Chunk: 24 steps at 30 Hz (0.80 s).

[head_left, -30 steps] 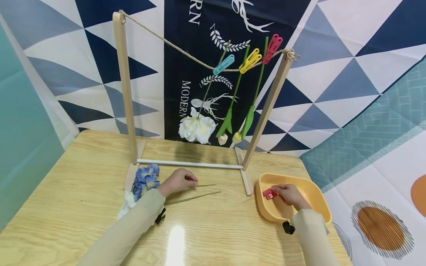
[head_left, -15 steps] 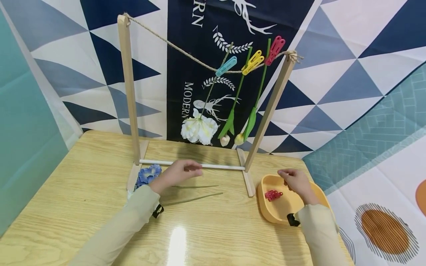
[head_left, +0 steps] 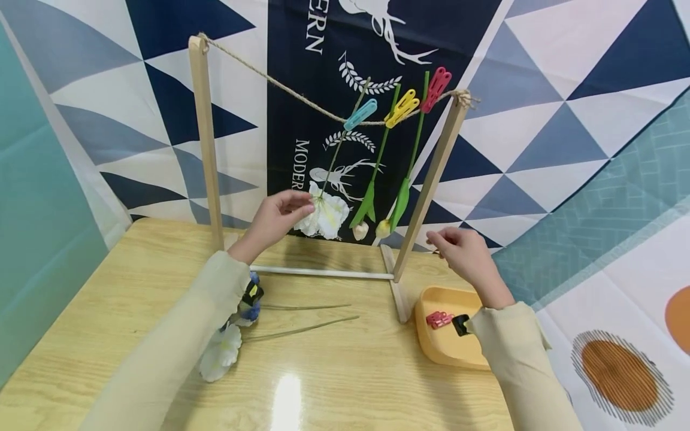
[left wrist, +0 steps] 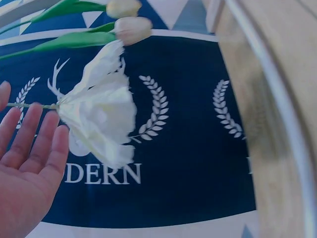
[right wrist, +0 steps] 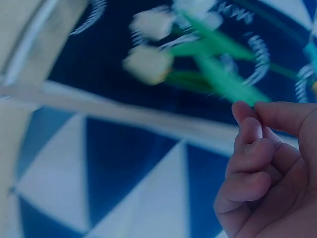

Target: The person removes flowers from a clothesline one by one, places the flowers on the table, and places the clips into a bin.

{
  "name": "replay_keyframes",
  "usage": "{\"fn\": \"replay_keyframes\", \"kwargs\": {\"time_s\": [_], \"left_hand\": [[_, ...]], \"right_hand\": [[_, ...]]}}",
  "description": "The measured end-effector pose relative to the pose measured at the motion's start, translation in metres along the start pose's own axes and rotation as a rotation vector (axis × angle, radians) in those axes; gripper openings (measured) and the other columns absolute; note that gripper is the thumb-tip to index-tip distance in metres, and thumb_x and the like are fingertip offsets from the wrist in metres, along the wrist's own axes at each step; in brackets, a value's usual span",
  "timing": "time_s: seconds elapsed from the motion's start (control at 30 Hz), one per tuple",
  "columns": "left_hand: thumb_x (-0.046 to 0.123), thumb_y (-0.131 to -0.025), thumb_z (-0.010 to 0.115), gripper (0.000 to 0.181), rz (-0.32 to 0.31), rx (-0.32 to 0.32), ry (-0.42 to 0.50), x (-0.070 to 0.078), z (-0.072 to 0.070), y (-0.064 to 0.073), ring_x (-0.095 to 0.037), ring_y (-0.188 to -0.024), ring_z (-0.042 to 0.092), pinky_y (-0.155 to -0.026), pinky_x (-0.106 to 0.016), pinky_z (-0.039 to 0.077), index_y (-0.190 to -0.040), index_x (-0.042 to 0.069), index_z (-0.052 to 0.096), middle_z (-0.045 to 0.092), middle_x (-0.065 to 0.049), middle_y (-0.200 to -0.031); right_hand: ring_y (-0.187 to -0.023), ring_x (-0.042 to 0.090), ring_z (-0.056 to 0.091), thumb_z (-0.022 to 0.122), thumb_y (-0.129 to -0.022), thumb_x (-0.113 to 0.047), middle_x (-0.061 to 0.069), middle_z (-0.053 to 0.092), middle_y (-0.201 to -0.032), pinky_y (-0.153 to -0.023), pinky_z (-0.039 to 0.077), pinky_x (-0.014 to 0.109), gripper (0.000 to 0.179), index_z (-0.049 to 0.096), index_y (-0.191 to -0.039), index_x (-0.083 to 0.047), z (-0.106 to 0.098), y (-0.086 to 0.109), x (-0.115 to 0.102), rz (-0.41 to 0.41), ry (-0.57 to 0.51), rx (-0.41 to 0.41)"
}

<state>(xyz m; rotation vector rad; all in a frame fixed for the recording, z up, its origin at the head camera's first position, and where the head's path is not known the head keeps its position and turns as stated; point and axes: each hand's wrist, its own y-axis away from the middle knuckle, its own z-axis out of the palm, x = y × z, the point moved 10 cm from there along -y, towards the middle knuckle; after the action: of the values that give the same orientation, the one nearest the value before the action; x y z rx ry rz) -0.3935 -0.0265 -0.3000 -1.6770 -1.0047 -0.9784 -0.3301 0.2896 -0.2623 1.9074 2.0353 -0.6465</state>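
My left hand [head_left: 277, 218] is raised beside a hanging white flower [head_left: 326, 215]; its fingers are extended and overlap the flower's stem in the left wrist view. To the right, my right hand [head_left: 458, 251] hovers near the rack's right post [head_left: 433, 185], fingers loosely curled, with nothing visible in them. A blue clothespin [head_left: 360, 115] clips the white flower upside down on a twine line [head_left: 280, 85]. Beside it hang two pale tulips [head_left: 383, 228], under a yellow clothespin [head_left: 402, 108] and a red clothespin [head_left: 436, 90].
A yellow bin [head_left: 447, 357] with several red clothespins [head_left: 439, 320] stands at the table's right. On the table [head_left: 350, 377], a blue flower [head_left: 251, 311] and a white flower [head_left: 222, 353] lie partly under my left sleeve. A white rod [head_left: 318, 272] joins the rack's feet.
Both hands have lifted: the left from the stems on the table to the hanging white flower, the right out of the bin toward the right post, leaving the red clothespins there.
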Motion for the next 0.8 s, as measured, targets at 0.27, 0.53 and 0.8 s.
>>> {"fn": "replay_keyframes", "kwargs": {"time_s": [0.27,0.53,0.8], "left_hand": [[0.022,-0.092,0.06,0.037,0.037,0.046,0.007,0.025,-0.003,-0.026,-0.024,-0.107,0.059,-0.093,-0.035,0.048,-0.126,0.006,0.057,0.059,-0.014,-0.125],[0.024,-0.093,0.059,0.041,-0.032,0.035,0.012,0.023,0.006,-0.041,-0.022,-0.111,0.058,-0.095,-0.036,0.048,-0.13,0.008,0.054,0.06,-0.008,-0.127],[0.02,-0.091,0.061,0.032,-0.032,0.024,-0.005,0.025,0.012,-0.043,-0.021,-0.102,0.063,-0.085,-0.027,0.052,-0.119,0.004,0.063,0.063,-0.009,-0.122]], "right_hand": [[-0.055,0.018,0.045,0.051,-0.095,-0.04,0.005,0.052,-0.061,-0.05,0.037,0.028,0.035,0.069,-0.093,-0.01,-0.04,-0.016,-0.101,-0.233,-0.03,0.194],[-0.054,0.015,0.051,0.053,-0.094,-0.038,0.001,0.047,-0.058,-0.051,0.038,0.026,0.037,0.059,-0.127,-0.021,-0.061,-0.059,-0.179,-0.316,-0.044,0.254],[-0.059,0.018,0.054,0.045,-0.096,-0.046,0.003,0.054,-0.063,-0.061,0.042,0.028,0.055,0.034,-0.145,-0.024,-0.051,-0.086,-0.196,-0.178,0.02,0.064]]}}
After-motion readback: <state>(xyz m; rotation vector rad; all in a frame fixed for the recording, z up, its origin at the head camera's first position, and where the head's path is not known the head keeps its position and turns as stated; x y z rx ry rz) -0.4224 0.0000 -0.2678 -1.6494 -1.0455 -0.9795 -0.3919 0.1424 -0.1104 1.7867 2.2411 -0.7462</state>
